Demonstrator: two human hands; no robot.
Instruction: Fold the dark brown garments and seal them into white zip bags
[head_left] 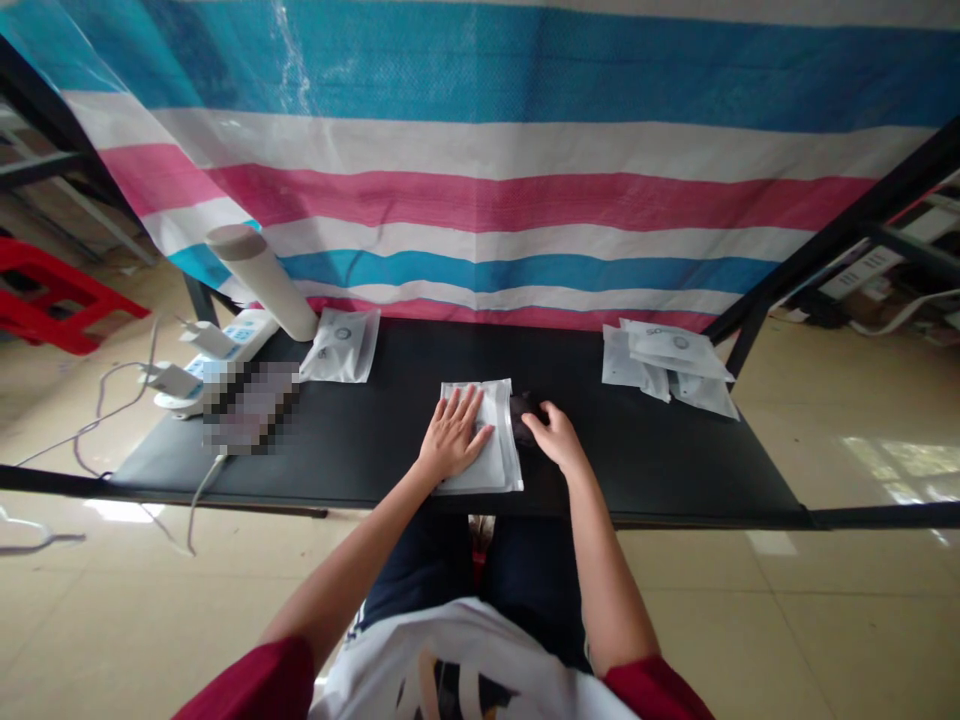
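A frosted white zip bag (pixel 491 470) lies flat on the black table (pixel 360 440), straight in front of me. My left hand (pixel 454 435) rests on it with the fingers stretched out. Just right of the bag's edge is a dark, soft-looking bundle (pixel 527 420), hard to make out against the black tabletop. The fingers of my right hand (pixel 553 435) are closed on the near right side of this bundle.
Several frosted bags (pixel 675 360) are piled at the right back, and another filled bag (pixel 343 345) lies at the left back. Near it stand a white bottle (pixel 262 280), a power strip (pixel 244 335) with plugs, and a blurred-out device (pixel 251 408) on a cable. Striped sheeting (pixel 480 200) hangs behind.
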